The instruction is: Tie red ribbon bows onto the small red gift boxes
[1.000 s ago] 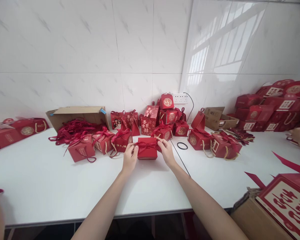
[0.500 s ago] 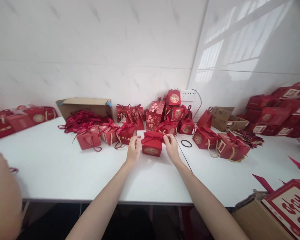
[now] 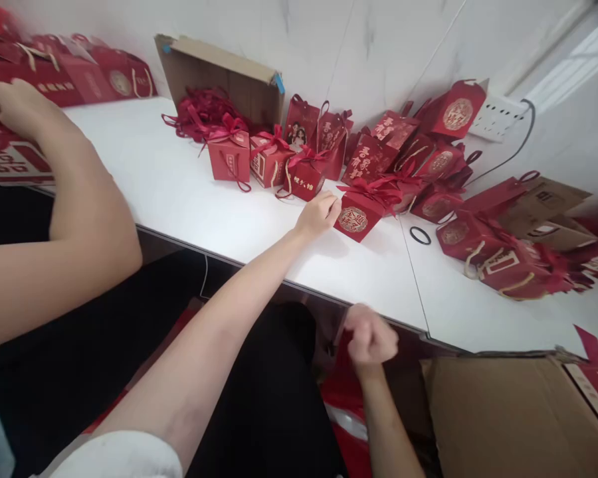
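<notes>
- The box (image 3: 357, 222) stands upright on the white table (image 3: 154, 159), near its front edge; take it as the dial's hub, twelve at the top of the view. Its gold medallion (image 3: 353, 219) faces the person, probably just from how it was set down.
- On its top sits the red bow (image 3: 376, 189), loops spread, which likely leaves the printed side uncovered.
- At nine o'clock, the left hand (image 3: 319, 214) has its fingers curled in at the box's side, perhaps to steady it; whether they touch or grip it, I cannot tell.
- At six o'clock, the right hand (image 3: 371, 337) hangs off the table's front edge, blurred, drawn into a loose fist with nothing showing in it. The two hands are well apart.
- Between three and four lies a black ring (image 3: 421, 243), near the box and touching nothing.
- Near ten, three bowed boxes (image 3: 268, 160) stand in a row, apparently lined up to save room.
- Farther toward ten, ribbons (image 3: 204, 113) spill from a carton (image 3: 242, 96) on its side, its mouth forward, presumably for easy reach.
- Between one and two, a stack (image 3: 451, 113) leans near the wall, seemingly out of the way.
- Between nine and ten, a co-worker's hand (image 3: 17, 106) is at a lettered box (image 3: 12, 159).
</notes>
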Tool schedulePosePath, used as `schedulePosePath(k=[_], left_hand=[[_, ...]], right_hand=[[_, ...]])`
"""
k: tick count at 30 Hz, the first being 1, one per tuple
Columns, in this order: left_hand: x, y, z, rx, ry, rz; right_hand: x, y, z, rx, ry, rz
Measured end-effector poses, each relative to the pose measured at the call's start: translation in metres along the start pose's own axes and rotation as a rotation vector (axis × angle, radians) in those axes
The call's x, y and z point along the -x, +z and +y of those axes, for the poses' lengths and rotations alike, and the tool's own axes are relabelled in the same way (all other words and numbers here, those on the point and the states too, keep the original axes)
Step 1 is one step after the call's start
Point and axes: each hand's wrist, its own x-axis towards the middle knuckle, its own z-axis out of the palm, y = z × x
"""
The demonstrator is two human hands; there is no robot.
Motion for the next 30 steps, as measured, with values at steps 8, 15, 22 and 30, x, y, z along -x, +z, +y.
schedulePosePath(k=[8, 15, 22, 30], left_hand=[[-0.003, 0.004, -0.003, 0.04, -0.018, -0.031], [-0.004, 0.01, -0.01, 0.256, -0.302, 0.057], [-0.002, 0.005, -0.002, 0.574, -0.508, -0.167], [0.018, -0.011, 0.037, 0.543, -0.455, -0.375]], right_hand=[[0.09, -0.009, 0.002, 0.316, 0.491, -0.268], [-0.034, -0.026, -0.005, 0.25, 0.138, 0.099], [-0.156, -0.003, 0.087, 0.228, 0.499, 0.048], [-0.142, 0.001, 0.048, 0.499, 0.616, -0.21]])
